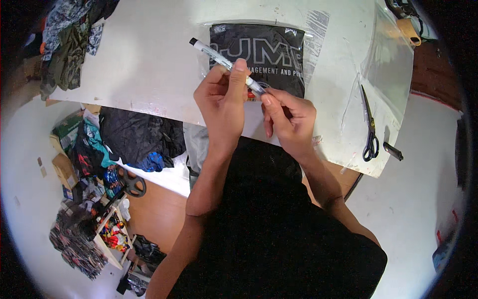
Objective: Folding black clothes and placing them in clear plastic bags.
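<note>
My left hand (222, 102) is closed around a white marker pen (213, 53), thumb laid along its barrel. The pen slants, with its black end up to the left and its other end down to the right. At that lower end, the thumb and fingers of my right hand (290, 118) pinch the pen's greyish tip, partly hiding it. Both hands are above the near edge of a white table (154, 55). Beyond them lies a folded black garment (256, 34) with pale lettering, in a clear plastic bag; my hands cover part of it.
Black-handled scissors (370, 130) and a small black tool (393, 151) lie at the table's right. Clear plastic sheeting (393, 65) and a tape roll (409, 32) are farther back. Camouflage cloth (72, 47) hangs over the left end. Garments (142, 132) heap below left.
</note>
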Motion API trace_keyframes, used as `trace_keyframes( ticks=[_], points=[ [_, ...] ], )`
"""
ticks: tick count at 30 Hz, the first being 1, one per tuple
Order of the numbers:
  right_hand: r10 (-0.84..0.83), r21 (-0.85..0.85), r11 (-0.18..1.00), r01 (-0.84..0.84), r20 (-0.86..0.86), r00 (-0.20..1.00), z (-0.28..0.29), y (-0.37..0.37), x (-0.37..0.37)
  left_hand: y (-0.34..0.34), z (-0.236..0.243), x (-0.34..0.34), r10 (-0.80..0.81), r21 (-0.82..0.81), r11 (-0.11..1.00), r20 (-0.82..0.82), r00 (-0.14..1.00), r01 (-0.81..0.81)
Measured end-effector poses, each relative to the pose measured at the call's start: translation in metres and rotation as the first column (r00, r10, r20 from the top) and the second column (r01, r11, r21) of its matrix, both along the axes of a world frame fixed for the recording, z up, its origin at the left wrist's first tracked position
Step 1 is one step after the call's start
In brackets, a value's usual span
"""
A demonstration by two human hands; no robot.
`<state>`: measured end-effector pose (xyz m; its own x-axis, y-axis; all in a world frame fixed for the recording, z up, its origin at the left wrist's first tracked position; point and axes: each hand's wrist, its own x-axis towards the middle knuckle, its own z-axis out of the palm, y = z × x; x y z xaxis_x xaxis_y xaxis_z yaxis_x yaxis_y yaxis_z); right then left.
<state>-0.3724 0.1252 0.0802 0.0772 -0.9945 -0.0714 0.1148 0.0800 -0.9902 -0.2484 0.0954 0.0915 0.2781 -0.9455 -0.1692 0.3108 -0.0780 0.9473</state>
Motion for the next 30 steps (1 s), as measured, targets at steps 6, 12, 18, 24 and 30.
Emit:
trace_keyframes(
  ticks=[6, 12, 18, 24, 30],
  points=[
    [0.045, 0.348, 0.904, -0.25, 0.503, 0.863, 0.014, -0.002, 0.0, -0.001, 0.012, 0.009, 0.014, 0.008, 1.0, 0.038, 0.999, -0.014],
    [-0.014, 0.426, 0.753, -0.501, 0.772, 0.635, 0.019, -0.004, -0.009, 0.0, 0.017, 0.014, 0.017, -0.054, 0.998, -0.034, 0.999, -0.019],
    [0.134, 0.169, 0.968, -0.185, 0.277, 0.952, 0.019, 0.0, 0.012, -0.006, 0.019, 0.016, 0.083, -0.061, 0.995, 0.033, 0.996, -0.081],
    [0.241, 0.045, 0.965, -0.257, 0.222, 0.945, 0.021, -0.007, 0.017, -0.01, 0.019, 0.022, 0.094, -0.112, 0.989, 0.009, 0.996, -0.092],
    [0.084, 0.19, 0.593, -0.782, 0.952, 0.294, 0.032, -0.006, 0.008, -0.018, 0.027, 0.031, -0.259, -0.295, 0.939, -0.277, 0.925, 0.175]
  ],
)
